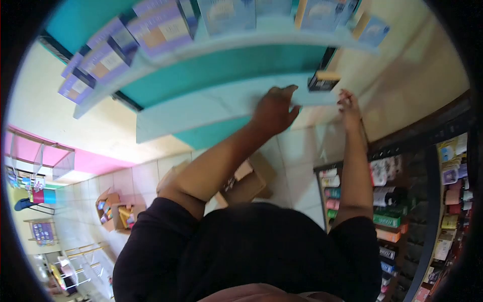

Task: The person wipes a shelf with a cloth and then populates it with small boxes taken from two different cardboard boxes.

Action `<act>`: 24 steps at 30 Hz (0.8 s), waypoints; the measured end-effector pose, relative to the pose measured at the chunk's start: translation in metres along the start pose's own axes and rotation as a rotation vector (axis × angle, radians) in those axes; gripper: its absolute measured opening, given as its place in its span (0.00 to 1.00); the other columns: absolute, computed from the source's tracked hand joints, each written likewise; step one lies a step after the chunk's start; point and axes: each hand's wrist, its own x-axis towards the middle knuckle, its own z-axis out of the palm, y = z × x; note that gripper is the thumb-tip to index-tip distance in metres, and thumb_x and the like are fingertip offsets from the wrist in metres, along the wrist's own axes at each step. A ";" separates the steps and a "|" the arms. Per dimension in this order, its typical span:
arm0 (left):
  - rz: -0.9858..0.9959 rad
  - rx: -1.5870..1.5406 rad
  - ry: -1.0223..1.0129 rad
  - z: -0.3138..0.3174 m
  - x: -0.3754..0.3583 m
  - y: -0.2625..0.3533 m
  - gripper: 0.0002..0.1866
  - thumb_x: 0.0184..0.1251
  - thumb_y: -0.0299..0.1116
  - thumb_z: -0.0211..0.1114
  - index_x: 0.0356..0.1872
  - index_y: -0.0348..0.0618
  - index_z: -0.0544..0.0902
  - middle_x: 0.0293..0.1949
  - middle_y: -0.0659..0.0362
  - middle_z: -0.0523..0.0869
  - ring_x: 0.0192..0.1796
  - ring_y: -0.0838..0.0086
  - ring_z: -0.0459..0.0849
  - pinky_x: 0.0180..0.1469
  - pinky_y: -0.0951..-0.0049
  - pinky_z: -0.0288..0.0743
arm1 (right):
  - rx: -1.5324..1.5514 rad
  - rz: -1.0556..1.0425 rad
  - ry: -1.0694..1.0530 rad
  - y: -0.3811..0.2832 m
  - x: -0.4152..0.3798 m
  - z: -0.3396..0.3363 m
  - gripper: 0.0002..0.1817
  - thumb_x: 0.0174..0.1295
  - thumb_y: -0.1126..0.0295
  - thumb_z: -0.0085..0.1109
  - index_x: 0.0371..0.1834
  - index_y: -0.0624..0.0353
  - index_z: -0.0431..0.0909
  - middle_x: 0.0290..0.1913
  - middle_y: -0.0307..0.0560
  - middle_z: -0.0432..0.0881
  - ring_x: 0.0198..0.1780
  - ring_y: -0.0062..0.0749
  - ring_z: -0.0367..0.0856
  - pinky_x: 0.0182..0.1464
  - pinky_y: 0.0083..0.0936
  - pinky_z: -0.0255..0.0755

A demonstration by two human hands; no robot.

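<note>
A small dark box with a tan top [323, 81] stands at the right end of the lower white shelf [201, 108]. My left hand [275, 110] is over that shelf, left of the box and apart from it, thumb and fingers spread with nothing between them. Just right of the box is my right hand [348, 106], its fingers loosely bent and apart, with no object visible in them. A small gap seems to separate these fingers from the box.
Above, an upper shelf [221, 43] bears several purple boxes [158, 29] and light blue boxes [226, 15]. An open cardboard carton [251, 186] is on the tiled floor below. To my right stands a dark-framed rack [430, 201] of packaged goods. More cartons [123, 214] lie at left.
</note>
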 end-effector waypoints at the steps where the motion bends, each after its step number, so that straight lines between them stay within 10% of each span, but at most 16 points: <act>1: 0.021 -0.005 -0.002 -0.013 -0.016 -0.002 0.21 0.61 0.34 0.72 0.53 0.39 0.79 0.42 0.49 0.86 0.43 0.52 0.83 0.49 0.55 0.78 | 0.103 0.070 0.090 0.006 -0.008 0.003 0.11 0.71 0.62 0.60 0.51 0.53 0.79 0.41 0.32 0.78 0.40 0.19 0.74 0.44 0.19 0.68; 5: 0.203 -0.156 -0.013 -0.040 -0.100 -0.023 0.11 0.63 0.32 0.71 0.43 0.43 0.82 0.37 0.54 0.86 0.38 0.58 0.84 0.43 0.60 0.79 | 0.555 0.487 0.276 0.084 -0.062 0.031 0.10 0.73 0.58 0.57 0.38 0.49 0.75 0.32 0.32 0.72 0.34 0.21 0.70 0.41 0.24 0.68; 13: -1.042 0.000 -0.512 0.025 -0.379 -0.154 0.17 0.65 0.43 0.69 0.47 0.41 0.84 0.43 0.48 0.89 0.47 0.58 0.89 0.52 0.58 0.81 | 0.371 1.034 -0.247 0.249 -0.229 0.123 0.14 0.72 0.52 0.58 0.34 0.49 0.77 0.27 0.33 0.73 0.25 0.21 0.69 0.29 0.23 0.65; 19: -1.190 -0.014 -0.705 0.048 -0.479 -0.145 0.20 0.62 0.44 0.71 0.47 0.40 0.83 0.44 0.47 0.89 0.50 0.53 0.87 0.54 0.58 0.80 | -0.115 0.960 -0.803 0.325 -0.318 0.182 0.16 0.76 0.52 0.53 0.42 0.53 0.77 0.32 0.36 0.80 0.33 0.21 0.79 0.35 0.23 0.76; 24: -1.147 -0.015 -0.663 0.078 -0.463 -0.161 0.27 0.57 0.42 0.73 0.56 0.38 0.80 0.52 0.44 0.85 0.59 0.50 0.82 0.61 0.57 0.76 | -0.007 1.107 -0.851 0.360 -0.351 0.230 0.15 0.76 0.58 0.55 0.53 0.57 0.77 0.38 0.38 0.83 0.36 0.21 0.81 0.37 0.23 0.78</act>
